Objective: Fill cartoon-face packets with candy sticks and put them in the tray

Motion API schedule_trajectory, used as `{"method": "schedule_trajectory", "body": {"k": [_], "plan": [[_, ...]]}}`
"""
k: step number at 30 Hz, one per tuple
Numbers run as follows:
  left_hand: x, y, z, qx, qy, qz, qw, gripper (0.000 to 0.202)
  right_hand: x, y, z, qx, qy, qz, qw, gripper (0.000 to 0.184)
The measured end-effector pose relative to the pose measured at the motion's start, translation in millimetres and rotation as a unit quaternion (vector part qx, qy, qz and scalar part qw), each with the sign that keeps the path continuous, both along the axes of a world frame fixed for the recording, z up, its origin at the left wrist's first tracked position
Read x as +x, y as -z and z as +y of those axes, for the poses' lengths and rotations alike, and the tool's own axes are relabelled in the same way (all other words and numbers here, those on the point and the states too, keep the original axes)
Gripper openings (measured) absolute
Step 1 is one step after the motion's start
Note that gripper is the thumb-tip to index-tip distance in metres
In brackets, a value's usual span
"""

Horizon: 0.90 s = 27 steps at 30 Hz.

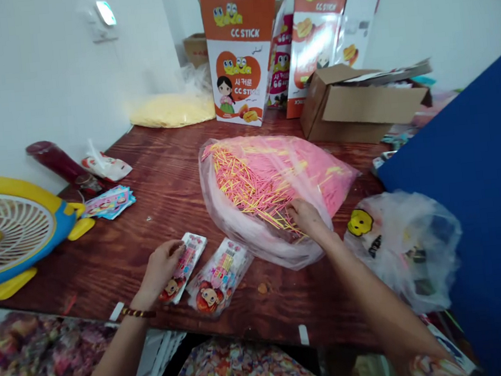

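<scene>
Reddish-brown wood-grain table point(165, 175) before me. Nearest me, lying side by side: white printed packet point(191, 253) on my left, clear-wrapped printed packet point(218, 277) on my right. Just beyond, a wide-mouthed clear plastic bag point(211, 195) of pink and yellow sticks, slumped on its side. Far left: yellow-and-blue round fan point(12, 225), feet on the wood; pink-and-blue sachets point(112, 202) spread beside it. Along the back: pale yellow plastic-wrapped bundle point(172, 111), orange-and-white printed carton point(238, 65) upright, open brown cardboard box point(358, 112).
</scene>
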State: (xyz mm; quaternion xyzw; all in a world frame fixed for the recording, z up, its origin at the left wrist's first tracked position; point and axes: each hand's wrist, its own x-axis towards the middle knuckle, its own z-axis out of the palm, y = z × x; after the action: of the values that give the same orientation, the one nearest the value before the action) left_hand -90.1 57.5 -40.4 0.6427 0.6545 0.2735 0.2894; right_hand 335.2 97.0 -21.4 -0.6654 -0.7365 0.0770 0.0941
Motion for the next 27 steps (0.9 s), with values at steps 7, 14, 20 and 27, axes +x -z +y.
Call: {"method": "schedule_trajectory", "body": {"k": [7,14,20,27], "plan": [[12.9,-10.3,-10.9,0.097,0.018,0.106,0.990,0.039,-8.8,-0.4,25.8,0.008,-0.094,-0.073,0.993,0.028],[59.1,-1.5,-28.6,0.122,0.124,0.131,0.976,0.034,-23.2,0.1,53.6,0.035,-0.156,-0.183,0.970,0.031],[71.9,-3.0,-36.0,0.076,0.146,0.187,0.968,0.031,-29.1,3.7,60.1,0.041,-0.173,-0.203,0.963,0.026],[79.1,-2.9,-40.4,0.092,0.136,0.163,0.973,0.032,-26.9,17.2,58.2,0.045,-0.152,-0.216,0.963,0.027]]}}
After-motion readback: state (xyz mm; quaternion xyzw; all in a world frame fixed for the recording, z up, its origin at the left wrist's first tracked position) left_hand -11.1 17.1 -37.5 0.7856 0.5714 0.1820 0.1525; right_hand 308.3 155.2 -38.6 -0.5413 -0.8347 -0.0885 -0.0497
